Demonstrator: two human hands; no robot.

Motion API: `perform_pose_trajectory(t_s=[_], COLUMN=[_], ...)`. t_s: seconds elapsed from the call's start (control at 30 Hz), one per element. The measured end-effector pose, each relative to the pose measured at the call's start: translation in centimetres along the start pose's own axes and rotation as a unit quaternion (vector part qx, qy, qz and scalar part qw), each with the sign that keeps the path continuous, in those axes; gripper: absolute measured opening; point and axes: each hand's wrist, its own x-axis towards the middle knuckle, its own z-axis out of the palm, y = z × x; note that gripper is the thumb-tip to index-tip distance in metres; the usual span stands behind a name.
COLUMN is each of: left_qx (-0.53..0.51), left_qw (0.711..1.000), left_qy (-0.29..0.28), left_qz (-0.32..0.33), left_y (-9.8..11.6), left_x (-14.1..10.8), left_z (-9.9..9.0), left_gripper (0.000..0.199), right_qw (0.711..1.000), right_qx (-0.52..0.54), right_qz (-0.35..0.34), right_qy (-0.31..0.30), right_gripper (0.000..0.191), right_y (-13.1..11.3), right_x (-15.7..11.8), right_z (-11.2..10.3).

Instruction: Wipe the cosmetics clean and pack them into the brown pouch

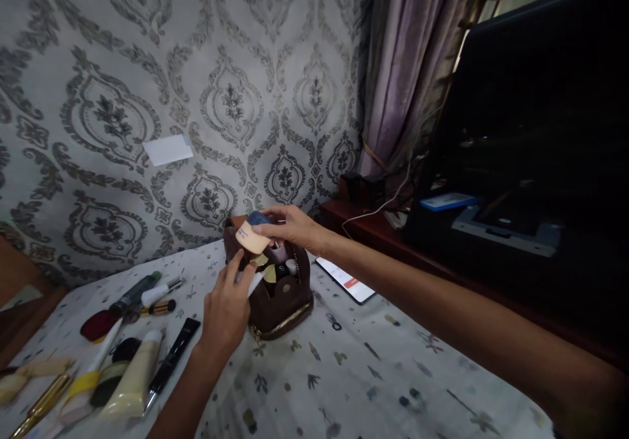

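A brown zippered makeup bag (275, 311) stands open on the bed, with several cosmetics inside, among them a pale sponge-like piece (270, 273). Over its opening, my right hand (289, 226) grips a cream-coloured jar with a dark blue lid (252, 237), tilted. My left hand (228, 301) is closed at the bag's left rim, its fingertips just below the jar. Something white (255, 283) shows beside those fingers; its kind is partly hidden.
Left on the patterned sheet (344, 373) lie a cream tube (135, 377), a black tube (174, 354), a red-headed brush (101, 324) and other cosmetics. A lit phone (346, 282) lies right of the bag. Behind are a papered wall (221, 98) and a large black screen (521, 111).
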Motion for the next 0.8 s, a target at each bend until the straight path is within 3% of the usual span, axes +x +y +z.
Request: perform_pose_trajectory(t_s=[0.23,0.37,0.53,0.8], left_qx=[-0.033,-0.042,-0.047,-0.029], left_qw=[0.999,0.998,0.998,0.999], left_qy=[0.036,0.042,0.040,0.040], left_qz=[0.001,0.001,-0.002,-0.008], left_y=[-0.1,-0.2,0.0,0.3], left_x=[-0.2,-0.3,-0.2,-0.2], left_z=[0.7,0.9,1.0,0.6], left_gripper=[0.058,0.060,0.061,0.063], right_qw=[0.999,0.995,0.964,0.919], right_qx=[-0.020,-0.093,-0.251,-0.388], right_qz=[0.015,-0.007,-0.078,-0.056], right_qy=[0.043,0.043,0.049,0.034], right_gripper=[0.056,0.056,0.048,0.053], right_y=[0.9,1.6,1.9,1.6], right_x=[1.2,2.2,3.3,5.2], right_z=[-0.6,-1.0,-1.1,-0.8])
